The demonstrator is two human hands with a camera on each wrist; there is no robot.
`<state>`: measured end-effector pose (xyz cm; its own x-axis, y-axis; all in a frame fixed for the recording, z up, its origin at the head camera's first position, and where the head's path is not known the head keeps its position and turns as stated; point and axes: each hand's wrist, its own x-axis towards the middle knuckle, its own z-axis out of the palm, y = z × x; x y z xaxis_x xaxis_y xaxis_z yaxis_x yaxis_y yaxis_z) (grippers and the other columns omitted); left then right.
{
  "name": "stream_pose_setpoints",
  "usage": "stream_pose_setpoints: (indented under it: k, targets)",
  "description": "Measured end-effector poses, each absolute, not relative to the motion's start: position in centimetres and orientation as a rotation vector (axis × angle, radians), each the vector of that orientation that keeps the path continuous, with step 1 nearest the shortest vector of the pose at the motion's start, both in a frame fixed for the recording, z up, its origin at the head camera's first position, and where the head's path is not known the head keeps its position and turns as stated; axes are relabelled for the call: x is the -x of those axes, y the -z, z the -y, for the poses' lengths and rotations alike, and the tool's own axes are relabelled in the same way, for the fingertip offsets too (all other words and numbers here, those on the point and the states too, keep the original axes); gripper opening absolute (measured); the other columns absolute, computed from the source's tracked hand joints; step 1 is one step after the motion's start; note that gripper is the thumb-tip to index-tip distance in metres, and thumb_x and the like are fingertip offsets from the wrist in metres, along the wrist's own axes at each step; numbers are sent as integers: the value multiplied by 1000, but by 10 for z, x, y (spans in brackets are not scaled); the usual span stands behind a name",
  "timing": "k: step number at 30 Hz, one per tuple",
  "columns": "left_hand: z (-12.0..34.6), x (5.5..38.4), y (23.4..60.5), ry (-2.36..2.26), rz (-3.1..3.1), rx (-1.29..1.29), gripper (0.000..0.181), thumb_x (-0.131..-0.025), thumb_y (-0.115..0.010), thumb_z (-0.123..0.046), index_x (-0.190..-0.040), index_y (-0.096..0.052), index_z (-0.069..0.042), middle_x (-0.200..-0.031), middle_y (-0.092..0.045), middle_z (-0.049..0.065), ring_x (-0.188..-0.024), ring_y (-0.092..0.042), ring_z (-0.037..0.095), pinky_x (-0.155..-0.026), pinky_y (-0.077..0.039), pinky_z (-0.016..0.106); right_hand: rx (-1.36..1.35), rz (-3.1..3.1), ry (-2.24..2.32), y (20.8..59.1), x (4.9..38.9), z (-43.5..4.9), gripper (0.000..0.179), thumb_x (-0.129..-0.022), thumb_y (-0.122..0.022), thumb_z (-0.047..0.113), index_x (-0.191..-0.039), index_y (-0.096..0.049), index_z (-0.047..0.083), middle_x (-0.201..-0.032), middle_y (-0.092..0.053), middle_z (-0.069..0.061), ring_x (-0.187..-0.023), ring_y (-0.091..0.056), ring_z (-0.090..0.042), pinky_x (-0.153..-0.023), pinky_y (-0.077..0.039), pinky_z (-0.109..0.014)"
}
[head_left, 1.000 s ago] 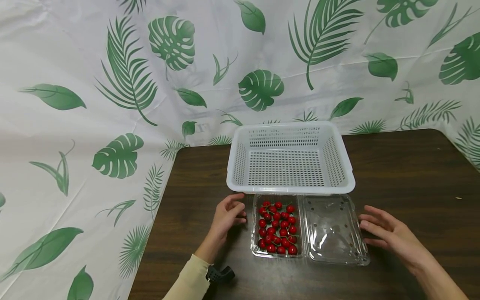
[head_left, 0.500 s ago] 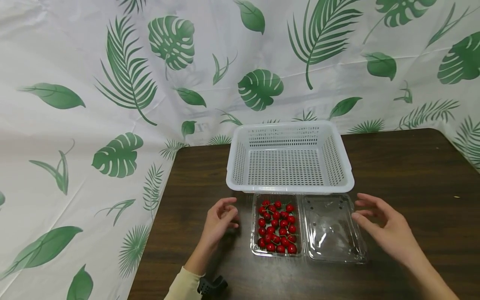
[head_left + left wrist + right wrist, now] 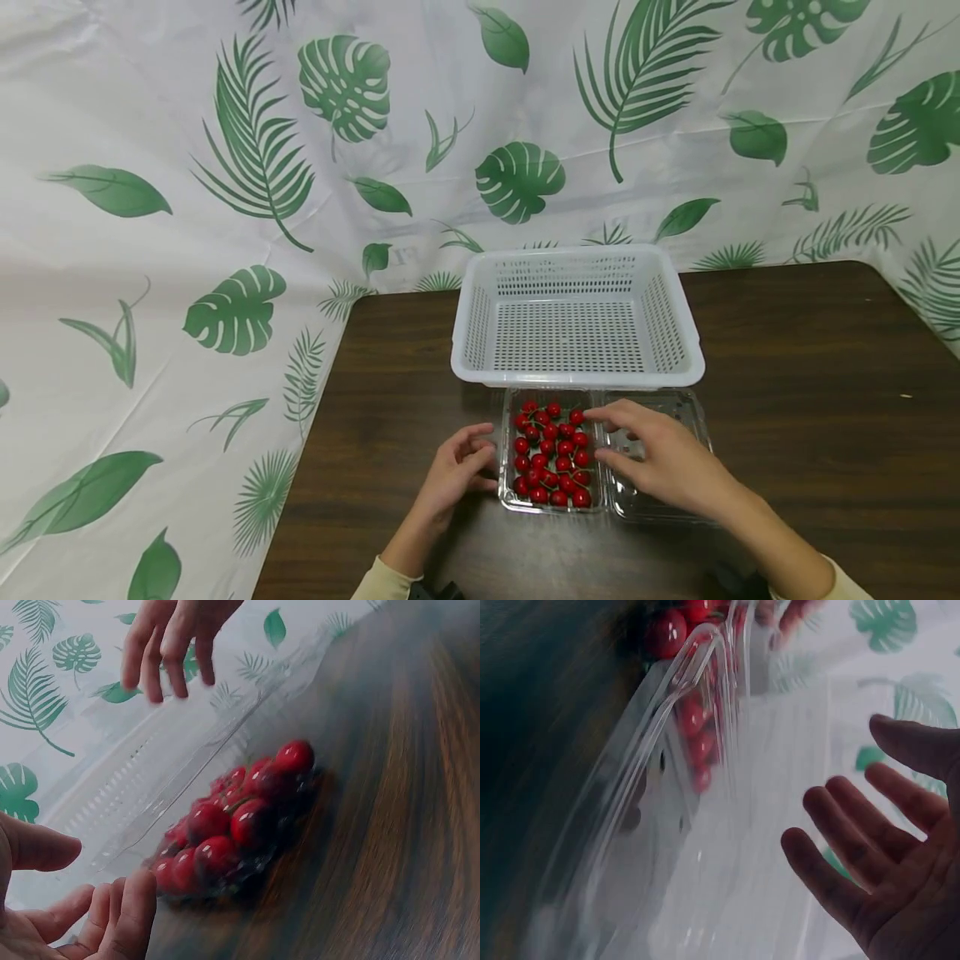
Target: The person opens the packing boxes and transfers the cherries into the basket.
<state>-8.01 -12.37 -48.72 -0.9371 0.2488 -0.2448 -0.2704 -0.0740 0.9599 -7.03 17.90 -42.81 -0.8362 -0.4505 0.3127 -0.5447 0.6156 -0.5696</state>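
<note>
Red cherries (image 3: 550,447) with green stems fill the left half of a clear plastic clamshell box (image 3: 551,508); its transparent lid (image 3: 690,408) lies folded open to the right. My left hand (image 3: 459,462) is at the box's left side, fingers loosely bent and holding nothing. Above the lid hovers my right hand (image 3: 663,454), partly covering it, fingertips pointing left toward the upper right cherries. In the right wrist view the fingers (image 3: 847,832) are spread and relaxed with nothing between them. The left wrist view shows the cherries (image 3: 225,825) close up through the clear wall.
A white perforated plastic basket (image 3: 577,379) stands right behind the box, with nothing inside. Both rest on a dark wood-grain table (image 3: 795,350). A white sheet with green leaf prints (image 3: 420,100) hangs behind and to the left.
My right hand has moved left from beside the lid's right edge to above the lid near the cherries. My left hand drew back slightly, then returned toward the box.
</note>
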Motion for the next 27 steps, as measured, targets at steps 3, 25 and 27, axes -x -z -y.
stream_pose_setpoints:
  k: [3,25,27]
  targets:
    - [121,79,489,-2069,-1815,40,41,-97,-59,-7,-134,-48,7,-97,-59,10,-80,-59,17,-63,-57,31,-942,2758,-928,432,76,-162,42,-83,-79,19,-123,-65,16,-111,-62,11,-86,-63,-10,-70,-53,-30]
    - [109,81,495,-2053,-1804,72,47,-90,-64,0,-135,-50,2,-88,-58,2,-74,-54,11,-53,-48,23,-1260,2840,-586,469,84,-106,34,-81,-79,31,-110,-72,17,-93,-49,8,-71,-43,-3,-53,-41,-20]
    - [109,81,496,-2057,-1800,74,47,-90,-64,0,-135,-50,2,-87,-58,3,-73,-54,11,-52,-48,23,-1286,2815,-581,471,84,-104,33,-80,-80,32,-109,-73,17,-93,-49,7,-72,-44,-4,-55,-43,-21]
